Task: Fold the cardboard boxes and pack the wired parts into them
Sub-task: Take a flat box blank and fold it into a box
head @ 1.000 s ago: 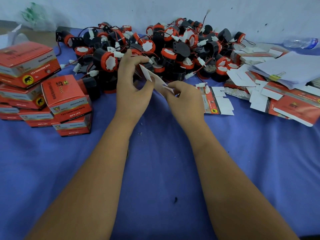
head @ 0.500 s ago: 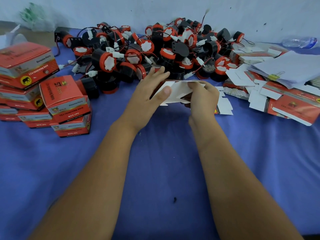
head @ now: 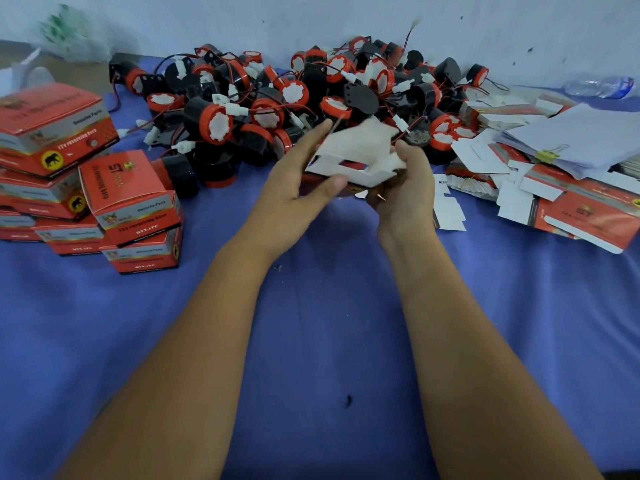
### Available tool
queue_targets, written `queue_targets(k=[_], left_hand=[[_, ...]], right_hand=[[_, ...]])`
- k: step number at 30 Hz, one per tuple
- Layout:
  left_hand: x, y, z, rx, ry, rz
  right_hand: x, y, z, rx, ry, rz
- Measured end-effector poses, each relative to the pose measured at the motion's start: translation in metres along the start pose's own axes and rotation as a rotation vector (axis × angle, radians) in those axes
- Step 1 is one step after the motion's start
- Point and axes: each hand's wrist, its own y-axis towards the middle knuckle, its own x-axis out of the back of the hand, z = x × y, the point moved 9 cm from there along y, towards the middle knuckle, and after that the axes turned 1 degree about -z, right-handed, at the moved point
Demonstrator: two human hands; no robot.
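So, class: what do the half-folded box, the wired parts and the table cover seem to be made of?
Half-folded box: thin card, plain white inside, glossy red print outside; it holds sharp creases.
Wired parts: probably moulded plastic, black bodies, red rims.
Table cover: blue fabric, matt, lightly wrinkled.

A half-opened cardboard box point(head: 349, 159), white inside and red outside, is held above the blue cloth with its flaps spread. Black-and-red wired parts point(head: 304, 98) are piled behind it. Closed red boxes point(head: 86, 181) are stacked at left; flat boxes point(head: 571, 202) are scattered at right.
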Motion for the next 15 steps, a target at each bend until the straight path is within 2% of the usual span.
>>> queue_targets(k=[4,8,15], left_hand=[[0.01,-0.001,0.003,0.081,-0.24,-0.138],[0.015,-0.001,0.011,0.102,-0.316,-0.19],[0.019,-0.001,-0.001,-0.003,-0.281,-0.237]], right_hand=[[-0.031,-0.011,0.014,0.165,-0.099,0.252],[-0.048,-0.023,0.011,0.223,-0.199,0.409],[-0.055,-0.031,0.011,0.299,-0.282,0.456]])
